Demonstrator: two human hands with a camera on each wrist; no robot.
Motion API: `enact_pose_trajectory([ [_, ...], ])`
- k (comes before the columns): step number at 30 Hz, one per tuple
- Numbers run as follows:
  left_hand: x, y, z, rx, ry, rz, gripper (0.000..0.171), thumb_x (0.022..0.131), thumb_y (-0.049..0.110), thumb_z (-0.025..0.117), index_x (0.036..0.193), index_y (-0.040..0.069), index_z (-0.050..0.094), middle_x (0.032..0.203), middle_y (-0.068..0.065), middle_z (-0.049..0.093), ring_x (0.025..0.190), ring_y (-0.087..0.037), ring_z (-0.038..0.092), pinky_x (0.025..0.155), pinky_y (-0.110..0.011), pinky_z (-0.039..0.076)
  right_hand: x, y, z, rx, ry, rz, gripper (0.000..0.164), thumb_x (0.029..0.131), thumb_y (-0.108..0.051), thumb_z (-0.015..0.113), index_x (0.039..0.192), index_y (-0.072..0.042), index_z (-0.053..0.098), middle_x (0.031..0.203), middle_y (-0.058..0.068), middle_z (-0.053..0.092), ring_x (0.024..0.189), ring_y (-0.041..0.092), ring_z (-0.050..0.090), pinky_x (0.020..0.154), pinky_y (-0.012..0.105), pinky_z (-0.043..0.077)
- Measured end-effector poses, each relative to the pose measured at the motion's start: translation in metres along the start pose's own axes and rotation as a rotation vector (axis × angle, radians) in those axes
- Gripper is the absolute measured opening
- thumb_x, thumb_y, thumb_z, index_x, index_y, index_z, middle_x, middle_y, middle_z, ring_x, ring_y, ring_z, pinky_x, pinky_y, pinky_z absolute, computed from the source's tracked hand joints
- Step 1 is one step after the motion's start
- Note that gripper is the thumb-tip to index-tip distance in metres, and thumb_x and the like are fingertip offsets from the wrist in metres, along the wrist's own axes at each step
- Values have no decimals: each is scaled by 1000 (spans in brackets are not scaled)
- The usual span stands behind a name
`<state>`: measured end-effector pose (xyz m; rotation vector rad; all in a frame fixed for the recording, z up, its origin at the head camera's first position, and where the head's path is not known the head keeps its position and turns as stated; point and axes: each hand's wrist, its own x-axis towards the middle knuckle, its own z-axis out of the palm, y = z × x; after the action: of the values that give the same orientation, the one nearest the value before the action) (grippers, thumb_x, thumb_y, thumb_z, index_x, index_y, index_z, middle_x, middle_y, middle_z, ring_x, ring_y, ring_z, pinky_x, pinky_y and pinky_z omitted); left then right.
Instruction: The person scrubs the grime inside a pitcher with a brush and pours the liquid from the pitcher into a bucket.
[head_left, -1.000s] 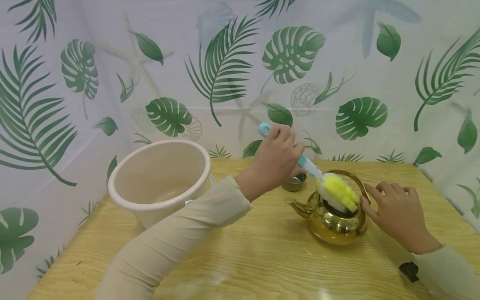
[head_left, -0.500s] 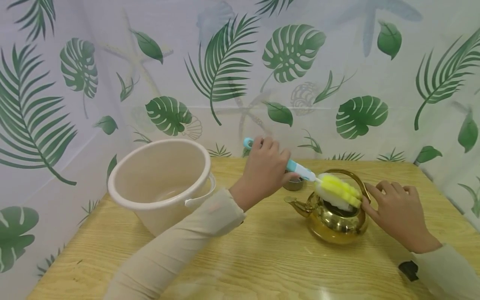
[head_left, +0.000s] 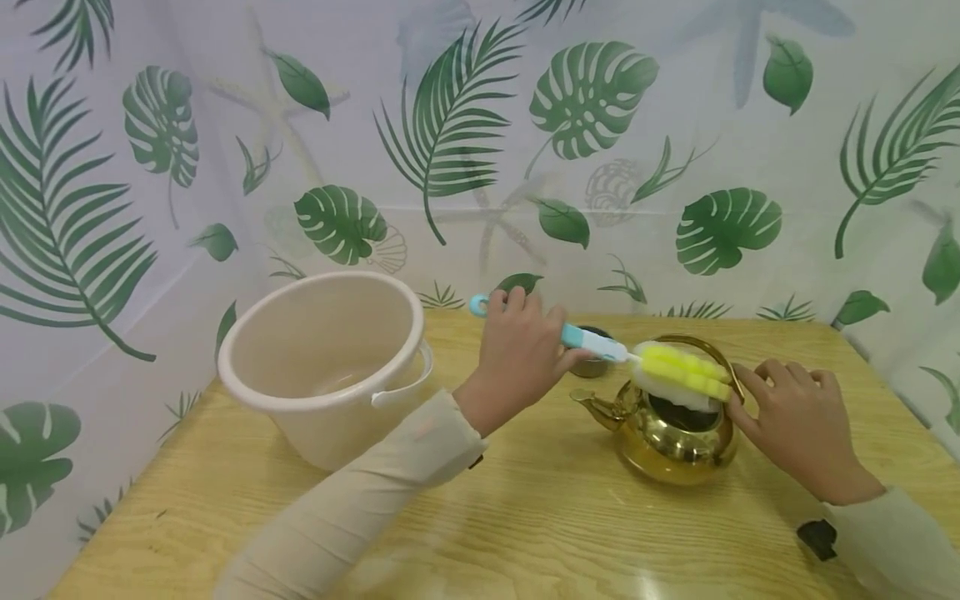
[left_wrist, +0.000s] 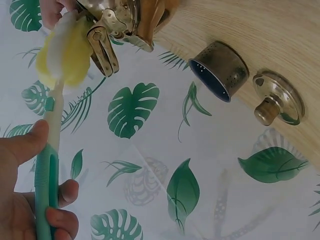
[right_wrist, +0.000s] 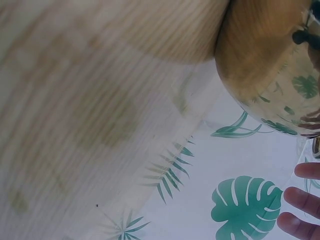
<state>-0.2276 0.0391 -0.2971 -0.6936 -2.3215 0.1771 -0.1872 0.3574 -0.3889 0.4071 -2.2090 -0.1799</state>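
My left hand (head_left: 520,350) grips the blue-and-white handle of a sponge bottle brush (head_left: 596,342). Its yellow-and-white sponge head (head_left: 684,372) lies slanted across the open mouth of a shiny gold kettle (head_left: 675,462), under the kettle's arched handle (head_left: 712,350). The left wrist view has the same brush handle (left_wrist: 46,180) between thumb and curled fingers. At the kettle's right side, my right hand (head_left: 798,421) pinches the arched handle between thumb and forefinger, the other fingers loose. Several of those fingertips (right_wrist: 300,200) show beside the kettle's body in the right wrist view.
A cream bucket (head_left: 322,408) with a white bail stands at left on the wooden table (head_left: 525,517). Behind the kettle is a perforated metal strainer (left_wrist: 222,70), partly covered by my left hand in the head view. The kettle lid (left_wrist: 280,97) lies beside it. A leaf-print sheet (head_left: 465,167) hangs behind.
My left hand has moved left and down, and the brush lies flatter, its head drawn slightly up at the kettle's mouth. The right hand and kettle stay nearly in place.
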Motion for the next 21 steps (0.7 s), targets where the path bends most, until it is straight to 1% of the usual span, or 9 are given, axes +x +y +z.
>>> enact_pose_trajectory([
  [3, -4, 1, 2, -18, 4, -55, 54, 79, 72, 49, 69, 20, 55, 70, 3, 58, 72, -17, 53, 71, -32, 38, 0, 0, 0, -10, -4, -1, 71, 97, -52, 18, 94, -2, 69, 73, 19, 62, 63, 38, 58, 60, 55, 43],
  [7, -9, 2, 3, -9, 11, -119, 55, 79, 72, 49, 70, 19, 58, 73, 1, 62, 70, -18, 53, 69, -33, 40, 0, 0, 0, -15, 1, -4, 69, 96, -51, 21, 95, -2, 69, 74, 19, 63, 63, 37, 58, 59, 54, 43],
  [10, -12, 2, 3, -3, 14, -146, 56, 81, 71, 47, 71, 18, 58, 71, 0, 61, 69, -18, 51, 69, -33, 39, 1, 0, 0, -9, 10, 0, 70, 97, -52, 19, 95, -3, 70, 74, 19, 63, 62, 37, 58, 58, 54, 42],
  [13, -13, 3, 2, -23, 20, -172, 56, 81, 71, 46, 70, 17, 57, 68, 0, 60, 68, -17, 50, 68, -33, 37, 1, 0, 1, -4, 15, 5, 70, 96, -52, 20, 95, -3, 70, 74, 19, 63, 62, 37, 58, 58, 54, 42],
  [17, -16, 5, 0, -72, -21, -218, 56, 83, 70, 43, 79, 17, 61, 72, -1, 61, 74, -19, 54, 69, -34, 37, 1, -1, 1, -2, 12, 9, 70, 97, -53, 20, 94, -4, 70, 74, 18, 62, 62, 37, 58, 58, 54, 42],
  [19, -18, 5, -1, -76, -34, -233, 57, 84, 69, 42, 88, 16, 63, 74, -2, 61, 75, -19, 55, 66, -32, 36, 1, -1, 0, 1, 12, 11, 69, 97, -52, 20, 93, -4, 69, 74, 18, 62, 62, 37, 58, 58, 54, 42],
  [21, -19, 5, -2, -81, -42, -242, 56, 85, 68, 42, 88, 17, 63, 72, -1, 58, 73, -18, 54, 63, -30, 33, 1, -1, 0, 2, 11, 13, 67, 96, -51, 21, 94, -3, 69, 74, 18, 62, 62, 37, 58, 59, 54, 42],
])
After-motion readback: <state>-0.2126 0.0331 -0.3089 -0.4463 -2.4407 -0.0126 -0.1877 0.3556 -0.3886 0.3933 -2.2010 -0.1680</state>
